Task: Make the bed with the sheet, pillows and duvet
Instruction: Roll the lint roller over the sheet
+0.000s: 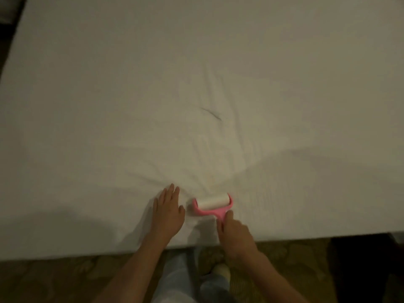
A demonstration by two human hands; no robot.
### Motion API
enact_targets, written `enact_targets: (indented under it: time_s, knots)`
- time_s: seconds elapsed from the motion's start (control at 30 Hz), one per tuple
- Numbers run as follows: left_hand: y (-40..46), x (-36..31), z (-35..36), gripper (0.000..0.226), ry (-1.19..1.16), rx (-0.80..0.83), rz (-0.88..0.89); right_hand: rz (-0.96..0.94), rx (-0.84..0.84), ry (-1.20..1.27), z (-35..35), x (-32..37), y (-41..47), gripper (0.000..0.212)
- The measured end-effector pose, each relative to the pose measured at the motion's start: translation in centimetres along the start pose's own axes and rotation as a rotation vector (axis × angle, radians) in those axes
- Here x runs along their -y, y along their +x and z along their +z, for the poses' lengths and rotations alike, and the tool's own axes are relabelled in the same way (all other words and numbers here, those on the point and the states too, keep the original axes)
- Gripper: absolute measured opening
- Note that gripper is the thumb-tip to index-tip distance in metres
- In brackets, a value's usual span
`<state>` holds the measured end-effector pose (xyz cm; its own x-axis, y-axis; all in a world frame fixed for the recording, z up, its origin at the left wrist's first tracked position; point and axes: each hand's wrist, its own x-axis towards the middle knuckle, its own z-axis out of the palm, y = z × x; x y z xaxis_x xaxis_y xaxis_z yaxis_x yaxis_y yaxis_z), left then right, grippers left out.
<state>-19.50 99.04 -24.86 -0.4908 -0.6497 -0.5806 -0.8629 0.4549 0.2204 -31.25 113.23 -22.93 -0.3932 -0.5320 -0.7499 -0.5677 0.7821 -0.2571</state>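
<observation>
A white sheet (pixel 196 73) covers the bed (pixel 65 248) and fills most of the view. It lies flat and smooth far from the hands. Close to the hands it has soft wrinkles that fan out toward the middle of the bed.

The left hand (pixel 167 211) lies flat on the sheet near the bed's edge. Its fingers (pixel 170 190) are straight and close together, pointing away from the person. The thumb sticks out toward the right. This hand holds nothing. It just presses on the cloth.

Just to the right of that thumb is a pink roller (pixel 211 204). Its white roll rests on the sheet, a little tilted. The roll is near the left hand but does not touch it. Above the roller, farther out on the sheet, is a thin dark line (pixel 211 114), like a hair or a thread. It is well apart from both hands.

The right hand (pixel 235 231) grips the roller's pink handle. Its fingers are curled around the handle, and the thumb points up along it. The handle is mostly hidden inside the hand.

Both bare arms reach in from the bottom. Between them, below the bed's edge, are the person's legs in light pants (pixel 181 278) and one foot (pixel 220 271) on a dark patterned carpet (pixel 65 281).
</observation>
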Motion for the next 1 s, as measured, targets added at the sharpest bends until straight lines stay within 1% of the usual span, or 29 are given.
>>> enact_targets:
  time_s: [0.03,0.07,0.1,0.17,0.2,0.23,0.27,0.3,0.33,0.43,0.5,0.6,0.73,0.8,0.87,0.93,1.0]
  knots:
    - [1.0,0.6,-0.6,0.057,0.002,-0.017,0.002,0.016,0.037,0.003,0.1,1.2,1.0,0.052]
    - [2.1,1.2,-1.2,0.056,0.0,-0.056,0.015,0.038,0.032,-0.011,0.2,2.4,2.4,0.051]
    - [3.3,1.9,-1.7,0.058,-0.005,-0.103,0.034,0.045,-0.031,-0.025,-0.6,3.8,4.1,0.049]
    - [6.6,3.5,-2.6,0.059,0.01,-0.135,0.057,-0.003,-0.246,-0.045,-3.0,6.9,8.4,0.05]
    - [8.3,4.0,-3.4,0.059,0.029,-0.139,0.058,-0.013,-0.329,-0.035,-4.6,8.2,11.0,0.047]
    - [10.1,4.3,-4.2,0.061,0.045,-0.147,0.059,0.009,-0.31,0.037,-6.8,9.7,13.3,0.046]
    - [11.9,4.3,-5.1,0.063,0.052,-0.176,0.066,0.045,-0.253,0.098,-9.1,11.1,15.9,0.048]
    - [13.9,4.3,-6.0,0.063,0.06,-0.213,0.079,0.069,-0.193,0.134,-11.2,12.3,18.5,0.052]
    - [16.0,4.4,-6.7,0.063,0.075,-0.256,0.098,0.08,-0.182,0.146,-13.1,13.4,21.1,0.055]
    - [21.6,4.3,-8.2,0.06,0.1,-0.348,0.12,0.093,-0.261,0.214,-18.8,16.3,27.9,0.054]
    - [24.5,4.3,-8.6,0.058,0.118,-0.417,0.135,0.081,-0.278,0.238,-21.9,17.9,31.7,0.054]
    - [26.6,4.6,-7.6,0.059,0.148,-0.488,0.13,0.047,-0.305,0.244,-26.0,19.1,35.7,0.056]
    - [26.6,4.5,-6.7,0.058,0.184,-0.521,0.114,0.026,-0.318,0.296,-28.0,19.6,37.8,0.057]
    - [26.4,4.4,-6.6,0.058,0.168,-0.533,0.116,0.035,-0.304,0.31,-27.2,19.3,36.9,0.059]
    - [26.0,4.4,-6.7,0.058,0.159,-0.524,0.113,0.03,-0.292,0.299,-25.2,18.2,34.9,0.055]
    - [24.6,4.2,-6.5,0.058,0.135,-0.508,0.104,0.03,-0.309,0.201,-22.5,16.2,31.7,0.052]
    - [21.5,3.8,-5.4,0.059,0.123,-0.5,0.105,0.016,-0.328,0.053,-18.9,13.3,27.5,0.051]
